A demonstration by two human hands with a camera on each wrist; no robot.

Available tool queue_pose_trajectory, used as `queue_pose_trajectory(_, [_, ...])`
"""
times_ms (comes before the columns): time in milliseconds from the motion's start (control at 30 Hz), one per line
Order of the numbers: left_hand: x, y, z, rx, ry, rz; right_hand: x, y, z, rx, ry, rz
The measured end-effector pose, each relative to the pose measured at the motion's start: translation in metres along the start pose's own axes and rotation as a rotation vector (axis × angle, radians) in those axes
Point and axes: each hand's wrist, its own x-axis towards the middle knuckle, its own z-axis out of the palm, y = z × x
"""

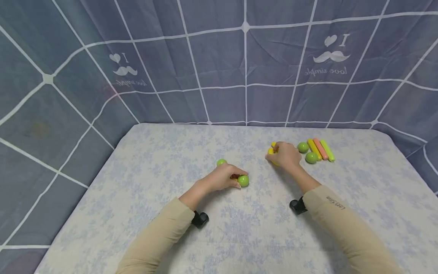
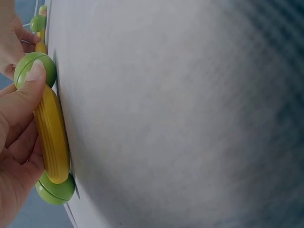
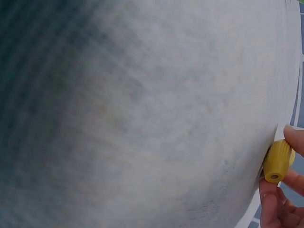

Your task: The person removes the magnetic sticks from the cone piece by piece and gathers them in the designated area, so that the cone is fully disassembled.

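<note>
My left hand [image 1: 220,178] is left of the table's middle, with its thumb on a glossy green ball [image 1: 243,180] that has a seam line, gripping it. Beneath that hand lies a ribbed yellow oblong piece [image 2: 53,137], between this ball and another green ball [image 2: 56,189]; whether they are joined I cannot tell. Farther right, my right hand [image 1: 286,155] holds a ribbed yellow piece [image 3: 278,160] with a hole in its end between thumb and fingers, at the tabletop. More yellow [image 1: 273,144] shows just beyond its fingertips; the hand hides part of it.
Right of my right hand lie two green balls [image 1: 302,147]. Beside them a yellow stick [image 1: 314,149], a salmon stick [image 1: 320,149] and a lime stick [image 1: 327,150] lie side by side. A floral cloth covers the table [image 1: 239,236]; a blue-grey gridded curtain [image 1: 222,61] hangs behind.
</note>
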Motion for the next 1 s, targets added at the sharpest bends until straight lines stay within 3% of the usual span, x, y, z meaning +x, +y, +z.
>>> queue_pose_trajectory(433, [-0.001, 0.001, -0.001, 0.029, -0.008, 0.03, -0.001, 0.003, -0.002, 0.045, -0.013, 0.018])
queue_pose_trajectory(867, [-0.003, 0.007, -0.001, 0.093, -0.036, 0.016, -0.009, 0.012, -0.013, 0.069, -0.004, -0.097])
queue_pose_trajectory(1000, [-0.005, 0.008, -0.006, 0.14, -0.04, 0.025, -0.014, 0.011, -0.017, 0.099, -0.014, -0.178])
